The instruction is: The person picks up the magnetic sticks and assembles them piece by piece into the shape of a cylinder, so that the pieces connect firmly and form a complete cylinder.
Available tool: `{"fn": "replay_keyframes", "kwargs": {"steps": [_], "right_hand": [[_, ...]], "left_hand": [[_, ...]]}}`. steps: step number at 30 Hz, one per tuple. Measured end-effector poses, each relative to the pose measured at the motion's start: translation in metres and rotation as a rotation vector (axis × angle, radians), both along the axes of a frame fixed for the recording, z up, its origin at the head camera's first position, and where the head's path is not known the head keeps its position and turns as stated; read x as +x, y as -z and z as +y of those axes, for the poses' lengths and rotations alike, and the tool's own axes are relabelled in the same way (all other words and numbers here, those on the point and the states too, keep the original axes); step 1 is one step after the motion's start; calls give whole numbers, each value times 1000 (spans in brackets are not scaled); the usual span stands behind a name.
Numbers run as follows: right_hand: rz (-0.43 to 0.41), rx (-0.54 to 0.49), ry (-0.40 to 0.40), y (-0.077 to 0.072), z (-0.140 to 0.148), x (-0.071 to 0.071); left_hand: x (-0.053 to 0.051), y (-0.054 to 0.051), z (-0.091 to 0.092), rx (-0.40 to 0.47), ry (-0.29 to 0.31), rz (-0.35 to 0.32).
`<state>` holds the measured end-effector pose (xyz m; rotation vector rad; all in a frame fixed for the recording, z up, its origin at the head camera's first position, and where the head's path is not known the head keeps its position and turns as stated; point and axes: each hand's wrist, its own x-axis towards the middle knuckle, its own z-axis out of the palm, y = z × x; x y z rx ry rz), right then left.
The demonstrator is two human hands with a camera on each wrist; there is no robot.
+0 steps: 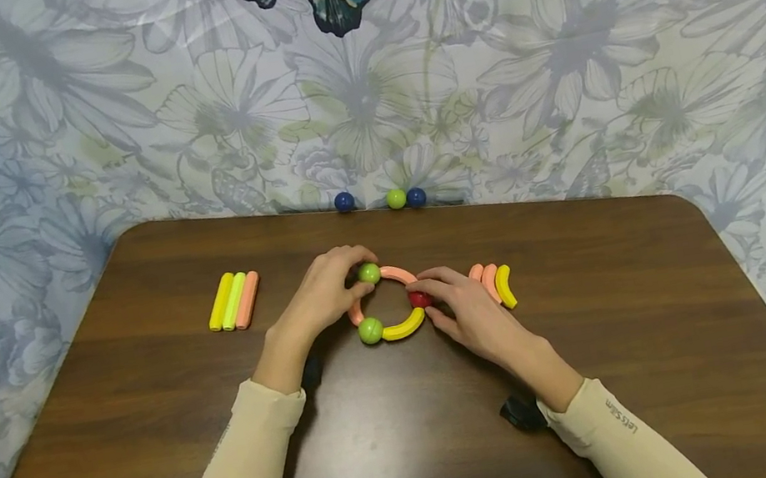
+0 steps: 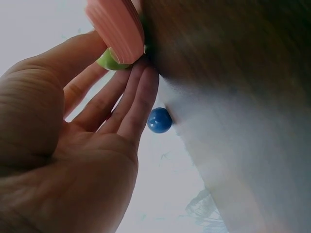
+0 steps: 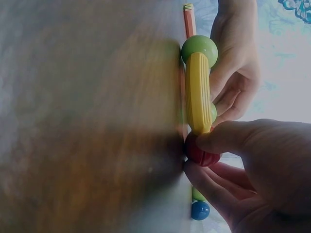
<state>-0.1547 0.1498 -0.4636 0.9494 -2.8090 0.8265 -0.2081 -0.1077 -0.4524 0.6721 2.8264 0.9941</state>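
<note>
A ring of curved pieces and balls lies on the table. Its upper green ball (image 1: 369,273) is pinched between thumb and fingers of my left hand (image 1: 326,289). On the ring's right side my right hand (image 1: 479,316) grips the red ball (image 1: 419,299), also seen in the right wrist view (image 3: 200,151). A yellow curved piece (image 1: 403,326) joins the red ball to the lower green ball (image 1: 370,331). One pink curved piece (image 1: 398,274) spans the top right; another pink piece (image 1: 356,313) is on the left, partly behind my left hand.
Three straight sticks, yellow (image 1: 222,301), lime and pink, lie at the left of the wooden table (image 1: 401,439). Two pink curved pieces and a yellow one (image 1: 505,287) lie right of my right hand. Two blue balls (image 1: 344,201) and a green ball (image 1: 397,199) stand along the back edge.
</note>
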Motion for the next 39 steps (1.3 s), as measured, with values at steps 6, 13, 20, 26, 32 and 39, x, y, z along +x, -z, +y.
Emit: {"fn": "replay_keyframes", "kwargs": {"steps": [6, 13, 20, 26, 32, 39], "right_hand": [[-2, 0, 31, -1, -4, 2], [-13, -51, 79, 3, -7, 8], [-61, -101, 105, 5, -8, 9], [-50, -52, 73, 3, -7, 5], [-71, -6, 63, 1, -9, 6], [-76, -51, 64, 3, -10, 8]], "left_hand": [[1, -1, -2, 8, -20, 12], [1, -11, -17, -9, -151, 69], [8, -24, -58, -43, -375, 99], [18, -30, -107, -19, -526, 131], [27, -23, -142, -88, -643, -8], [29, -20, -152, -115, -669, -124]]}}
